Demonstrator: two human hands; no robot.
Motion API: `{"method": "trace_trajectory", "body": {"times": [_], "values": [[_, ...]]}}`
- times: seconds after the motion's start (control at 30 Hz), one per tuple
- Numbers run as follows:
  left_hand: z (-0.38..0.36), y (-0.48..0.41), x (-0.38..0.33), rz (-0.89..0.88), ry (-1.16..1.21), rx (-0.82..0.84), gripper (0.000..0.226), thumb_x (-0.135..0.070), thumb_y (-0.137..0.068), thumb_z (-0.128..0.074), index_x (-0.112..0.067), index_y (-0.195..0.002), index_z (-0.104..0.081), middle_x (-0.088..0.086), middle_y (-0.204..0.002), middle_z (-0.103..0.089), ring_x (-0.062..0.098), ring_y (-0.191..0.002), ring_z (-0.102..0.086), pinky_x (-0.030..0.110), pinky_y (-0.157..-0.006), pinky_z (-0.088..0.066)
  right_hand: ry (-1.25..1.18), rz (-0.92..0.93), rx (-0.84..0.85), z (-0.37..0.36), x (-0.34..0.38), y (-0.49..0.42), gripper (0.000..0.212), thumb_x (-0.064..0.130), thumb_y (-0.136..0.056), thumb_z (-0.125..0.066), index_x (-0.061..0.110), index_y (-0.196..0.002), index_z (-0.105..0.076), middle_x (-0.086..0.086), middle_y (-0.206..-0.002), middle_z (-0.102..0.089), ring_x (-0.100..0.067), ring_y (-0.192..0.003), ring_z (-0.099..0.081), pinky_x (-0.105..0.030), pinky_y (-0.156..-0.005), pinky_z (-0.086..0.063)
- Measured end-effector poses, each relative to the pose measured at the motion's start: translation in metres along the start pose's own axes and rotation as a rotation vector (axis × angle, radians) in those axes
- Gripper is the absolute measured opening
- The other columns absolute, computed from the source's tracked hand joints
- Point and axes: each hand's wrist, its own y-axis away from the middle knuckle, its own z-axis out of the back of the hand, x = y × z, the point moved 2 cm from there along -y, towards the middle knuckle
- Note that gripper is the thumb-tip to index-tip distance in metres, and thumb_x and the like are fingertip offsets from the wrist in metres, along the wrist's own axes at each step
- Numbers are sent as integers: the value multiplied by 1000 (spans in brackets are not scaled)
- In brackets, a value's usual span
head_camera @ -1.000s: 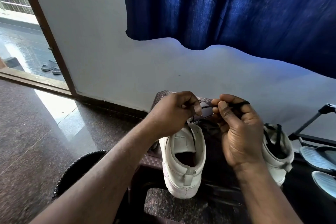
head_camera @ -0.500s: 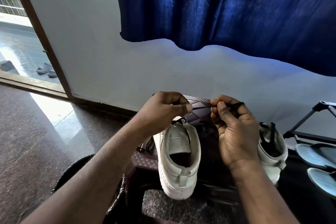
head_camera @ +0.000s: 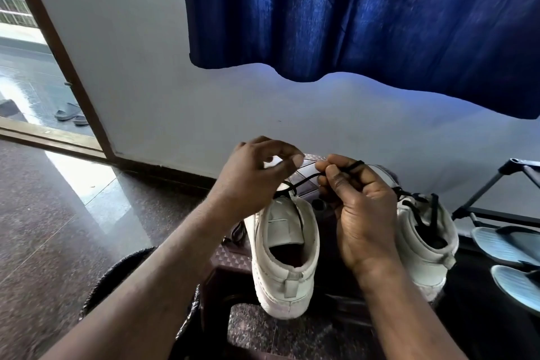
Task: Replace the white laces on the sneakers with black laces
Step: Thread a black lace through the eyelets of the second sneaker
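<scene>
Over the sneaker, hold the black lace taut in the pinching right hand. Cannot tell what the curled left hand grips.

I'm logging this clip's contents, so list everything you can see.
stool: one, dark brown, centre
sneakers: two, white, on stool
black lace: one, stretched above left sneaker
second lace: one, black, threaded in right sneaker
curtain: one, blue, top
slippers: two, pale blue, right edge
rack: one, black, far right
sandals: pair, grey, beyond doorway
left hand: one, above left sneaker, fingers curled
right hand: one, fingers pinching black lace
</scene>
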Motion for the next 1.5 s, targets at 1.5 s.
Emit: {"method": "trace_trajectory", "body": {"times": [1.5], "values": [[-11, -1, 1, -87, -4, 113, 13, -55, -78, -74, -42, -81, -73, -18, -111, -67, 17, -118, -60, 50, -104, -48, 0, -14, 24, -8, 3, 9, 14, 4, -94, -69, 13, -101, -77, -8, -100, -80, -13, -54, -49, -21, -54, -48]]}}
